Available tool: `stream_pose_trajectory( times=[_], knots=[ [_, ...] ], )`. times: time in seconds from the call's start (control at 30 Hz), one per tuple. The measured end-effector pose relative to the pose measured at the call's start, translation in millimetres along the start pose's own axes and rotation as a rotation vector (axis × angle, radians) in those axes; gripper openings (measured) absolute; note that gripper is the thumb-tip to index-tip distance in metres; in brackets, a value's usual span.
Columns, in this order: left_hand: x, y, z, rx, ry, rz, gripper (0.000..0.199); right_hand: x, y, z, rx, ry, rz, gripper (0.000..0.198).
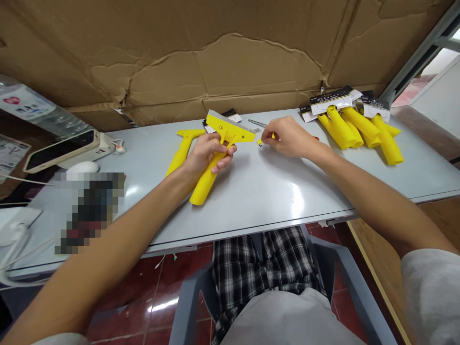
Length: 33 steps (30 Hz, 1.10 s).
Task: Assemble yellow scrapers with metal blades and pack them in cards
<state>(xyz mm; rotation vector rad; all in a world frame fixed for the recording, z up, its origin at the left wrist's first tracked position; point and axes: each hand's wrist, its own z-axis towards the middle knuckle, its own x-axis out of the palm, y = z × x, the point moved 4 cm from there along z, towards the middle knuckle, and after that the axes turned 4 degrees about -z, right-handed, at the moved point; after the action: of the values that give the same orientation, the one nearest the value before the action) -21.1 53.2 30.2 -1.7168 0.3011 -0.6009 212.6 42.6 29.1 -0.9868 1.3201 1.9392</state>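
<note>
Grey shirt [287, 318] and plaid shorts [240, 263] come nearest, drawn up to the front edge of the table [266, 196]. Around its middle, toward the back edge, the left hand [208, 152] has its grip wrapped about the neck of a yellow scraper [230, 131], the pale blade facing the back edge and the handle slanting frontward. Just beside it, the right hand [289, 136] bunches its fingertips low by a small yellow piece [259, 142]; whether they have hold of it, I can't tell. If it slipped, I'd expect it to skid across so glossy a top. Sliding the left fingers up past the head could mean a cut. A second scraper [182, 149], left of that hand, might get knocked by the forearm, and the pile of scrapers [372, 132] near the right end looks loose enough to topple if bumped.
</note>
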Motion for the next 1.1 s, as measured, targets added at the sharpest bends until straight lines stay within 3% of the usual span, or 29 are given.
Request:
stream_pose_trajectory(
  times=[0.17,0.3,0.53,0.77,1.1],
  knots=[
    [4.9,4.3,-0.4,0.016,0.021,-0.005,0.027,-15.6,19.0,-2.5,0.041,-0.201,0.281,0.038],
    [6.5,8.8,0.6,0.015,0.045,-0.025,0.024,-4.9,31.5,-7.9,0.016,-0.160,0.348,0.042],
    [7.2,8.4,-0.2,0.009,0.050,-0.028,0.022,-5.1,37.8,-11.6,0.003,-0.171,0.384,0.023],
    [9.7,9.3,-1.4,-0.037,0.051,-0.025,0.028,-0.6,38.0,-12.1,0.000,-0.150,0.311,0.031],
    [8.7,11.6,1.7,0.016,0.115,-0.076,0.022,3.4,33.0,-10.3,-0.095,-0.166,0.268,0.037]
  ],
)
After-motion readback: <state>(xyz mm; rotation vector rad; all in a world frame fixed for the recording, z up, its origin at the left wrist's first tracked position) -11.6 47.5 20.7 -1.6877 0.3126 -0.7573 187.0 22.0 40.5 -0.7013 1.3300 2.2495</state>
